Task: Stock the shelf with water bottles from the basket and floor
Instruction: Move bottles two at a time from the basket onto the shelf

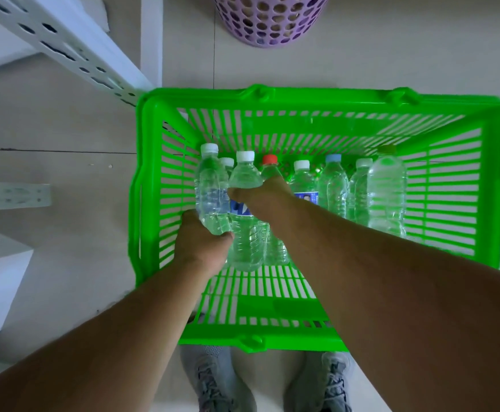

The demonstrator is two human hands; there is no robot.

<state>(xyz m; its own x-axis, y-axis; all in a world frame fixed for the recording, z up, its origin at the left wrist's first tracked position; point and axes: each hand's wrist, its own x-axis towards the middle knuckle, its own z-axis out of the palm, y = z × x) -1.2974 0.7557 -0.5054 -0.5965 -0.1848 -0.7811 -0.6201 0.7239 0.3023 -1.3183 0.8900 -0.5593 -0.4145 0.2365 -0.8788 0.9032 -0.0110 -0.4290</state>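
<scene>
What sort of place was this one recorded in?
Probably a small stockroom or mock shop set up indoors: a green shopping basket of water bottles stands on a tiled floor beside white slotted shelving.

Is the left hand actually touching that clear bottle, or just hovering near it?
Touching. In the head view the left hand is wrapped around the lower end of the clear bottle, with its fingers curled against the plastic and no gap showing.

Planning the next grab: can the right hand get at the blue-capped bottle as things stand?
Probably not yet: the right hand already grips a bottle. The blue-capped bottle stands uncovered in the green basket, beside it.
</scene>
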